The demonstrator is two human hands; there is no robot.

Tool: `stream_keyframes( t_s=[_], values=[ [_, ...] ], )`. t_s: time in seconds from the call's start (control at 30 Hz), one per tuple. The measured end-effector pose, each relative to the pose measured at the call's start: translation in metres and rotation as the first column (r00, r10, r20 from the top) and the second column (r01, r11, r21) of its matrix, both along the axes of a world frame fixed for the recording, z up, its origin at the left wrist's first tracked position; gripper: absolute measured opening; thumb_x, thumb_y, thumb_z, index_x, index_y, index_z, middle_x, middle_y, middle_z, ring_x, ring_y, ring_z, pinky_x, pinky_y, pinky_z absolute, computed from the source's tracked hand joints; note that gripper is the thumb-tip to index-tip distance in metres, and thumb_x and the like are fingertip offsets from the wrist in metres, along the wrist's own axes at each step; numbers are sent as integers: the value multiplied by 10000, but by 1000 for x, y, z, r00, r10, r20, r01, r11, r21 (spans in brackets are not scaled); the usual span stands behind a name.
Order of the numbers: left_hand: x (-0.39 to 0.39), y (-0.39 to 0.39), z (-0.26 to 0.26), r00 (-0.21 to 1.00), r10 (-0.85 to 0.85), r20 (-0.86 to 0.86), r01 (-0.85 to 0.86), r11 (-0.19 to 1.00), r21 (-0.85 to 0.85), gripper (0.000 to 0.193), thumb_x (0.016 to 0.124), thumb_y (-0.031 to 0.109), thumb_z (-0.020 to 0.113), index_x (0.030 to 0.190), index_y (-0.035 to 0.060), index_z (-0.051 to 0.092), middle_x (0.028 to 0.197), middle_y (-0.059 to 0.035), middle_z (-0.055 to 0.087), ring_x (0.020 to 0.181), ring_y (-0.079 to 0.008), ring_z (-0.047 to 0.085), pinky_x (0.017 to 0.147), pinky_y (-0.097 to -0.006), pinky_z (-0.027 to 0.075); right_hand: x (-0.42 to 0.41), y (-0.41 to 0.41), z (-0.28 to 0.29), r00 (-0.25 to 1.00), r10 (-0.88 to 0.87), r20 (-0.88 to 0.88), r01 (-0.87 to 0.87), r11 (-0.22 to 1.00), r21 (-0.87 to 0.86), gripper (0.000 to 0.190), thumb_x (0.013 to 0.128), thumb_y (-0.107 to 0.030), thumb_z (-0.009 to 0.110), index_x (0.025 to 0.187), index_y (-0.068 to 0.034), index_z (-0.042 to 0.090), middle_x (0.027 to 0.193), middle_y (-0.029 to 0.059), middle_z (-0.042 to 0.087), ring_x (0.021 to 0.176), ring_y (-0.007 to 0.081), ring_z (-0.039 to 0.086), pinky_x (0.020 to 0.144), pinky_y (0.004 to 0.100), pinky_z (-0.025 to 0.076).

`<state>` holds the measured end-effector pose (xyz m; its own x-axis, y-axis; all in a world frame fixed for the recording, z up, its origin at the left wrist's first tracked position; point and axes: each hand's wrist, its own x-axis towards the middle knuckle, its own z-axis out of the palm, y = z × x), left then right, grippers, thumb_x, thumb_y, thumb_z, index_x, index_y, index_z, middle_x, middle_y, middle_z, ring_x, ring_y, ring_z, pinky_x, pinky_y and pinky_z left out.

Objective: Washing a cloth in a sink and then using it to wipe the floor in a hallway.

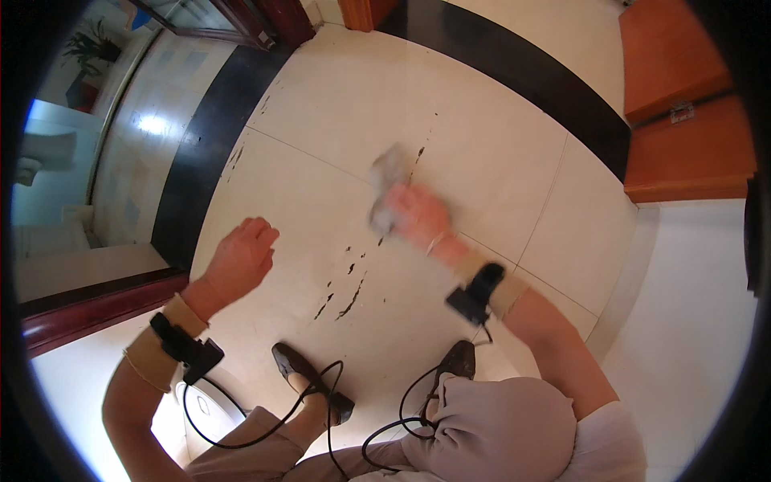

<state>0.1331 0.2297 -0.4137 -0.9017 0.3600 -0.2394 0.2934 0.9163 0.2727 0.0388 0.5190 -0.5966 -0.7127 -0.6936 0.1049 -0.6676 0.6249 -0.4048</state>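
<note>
My right hand (418, 211) is blurred and presses down on a grey cloth (390, 169), its fingers closed over it. The cloth lies against the cream tiled floor (494, 156), over a line of dark marks. More black streaks (352, 271) run along the tiles between the cloth and my feet. My left hand (244, 247) hangs above the floor on the left, loosely curled, with no object seen in it. Its palm side is hidden.
A dark red door frame (108, 310) and black threshold strip (193, 144) border the left. Another black strip (506, 60) curves past the upper right, near an orange-brown wooden door (680, 147). Black cables (289, 416) loop from my wrist devices around my black shoes (301, 367).
</note>
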Motion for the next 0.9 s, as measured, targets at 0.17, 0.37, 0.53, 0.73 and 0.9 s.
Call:
stream_keyframes(
  t_s=[0.17,0.37,0.53,0.73,0.9],
  values=[
    [-24,1,40,988,-136,-72,125,983,-131,190,702,33,603,867,24,509,896,-121,498,885,-276,516,766,-373,465,131,6,2,835,522,176,-489,849,-201,352,677,-172,651,1014,-94,584,1114,76,536,1024,248,514,864,357,449],
    [-36,-9,63,968,-247,-39,228,938,-261,204,732,50,592,917,13,515,925,-129,495,911,-287,511,813,-374,451,92,66,42,783,460,419,-378,887,-265,397,710,-216,666,1082,-101,585,1163,83,546,1071,285,495,930,379,396],
    [-21,-19,43,949,-315,-3,307,926,-219,154,735,88,603,854,26,528,898,-115,519,902,-275,517,791,-364,451,34,102,120,885,229,405,-272,961,52,393,702,-202,686,1076,-117,601,1158,84,561,1064,288,496,929,382,393],
    [-17,-26,-41,949,-314,-33,314,950,2,142,747,125,602,831,27,544,870,-126,535,862,-293,535,755,-394,464,-3,101,184,932,104,347,-197,950,244,384,697,-184,693,1064,-109,609,1148,100,568,1056,295,501,937,371,382],
    [-1,-16,-96,959,-271,80,259,956,135,188,768,176,583,860,15,554,887,-152,554,887,-326,543,748,-422,465,-44,47,207,958,-12,286,-109,908,404,408,720,-185,685,1110,-99,599,1184,118,558,1089,275,512,931,351,410]
  ],
)
